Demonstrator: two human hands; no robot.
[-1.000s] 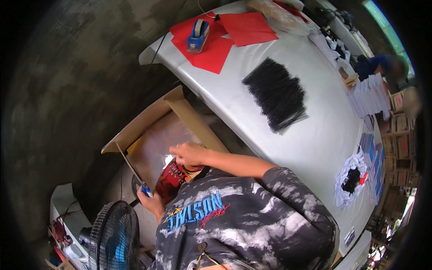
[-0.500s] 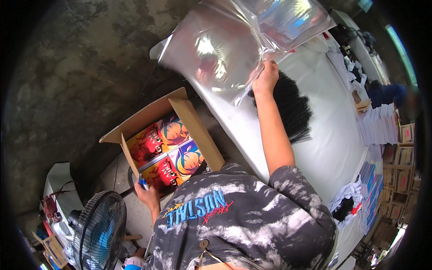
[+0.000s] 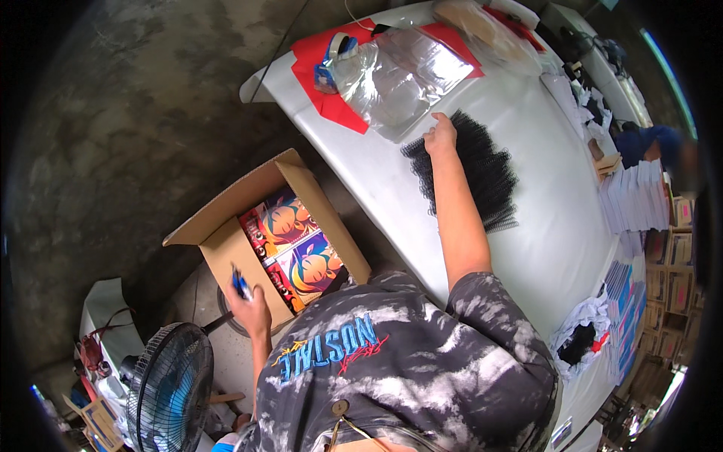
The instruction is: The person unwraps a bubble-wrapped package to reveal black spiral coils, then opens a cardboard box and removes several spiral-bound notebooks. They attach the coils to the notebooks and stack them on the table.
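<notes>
My left hand point(image 3: 250, 310) is closed around a small blue tool with a dark tip point(image 3: 240, 283), its exact kind unclear. It is over the left side of an open cardboard box point(image 3: 326, 218), whose inner flap point(image 3: 235, 255) lies folded over part of the contents. Inside, printed booklets with colourful cartoon-face covers point(image 3: 310, 264) lie in two stacks. My right hand point(image 3: 440, 136) reaches across the table above a pile of black spiral binding coils point(image 3: 486, 177). Its fingers are apart and partly bent, with nothing visible in them. Just beyond rests clear plastic film point(image 3: 395, 79).
Red sheets point(image 3: 335, 109) and a blue tape dispenser point(image 3: 331, 64) lie at the far end of the white table point(image 3: 557, 196). Paper stacks point(image 3: 633, 203) line the right side. A standing fan point(image 3: 169, 384) is at lower left. Someone in blue point(image 3: 648, 143) is at far right.
My right hand has let go of the raised plastic film, which now lies on the table. The box's left flap has folded inward over part of the booklets. My left hand still holds the blue tool.
</notes>
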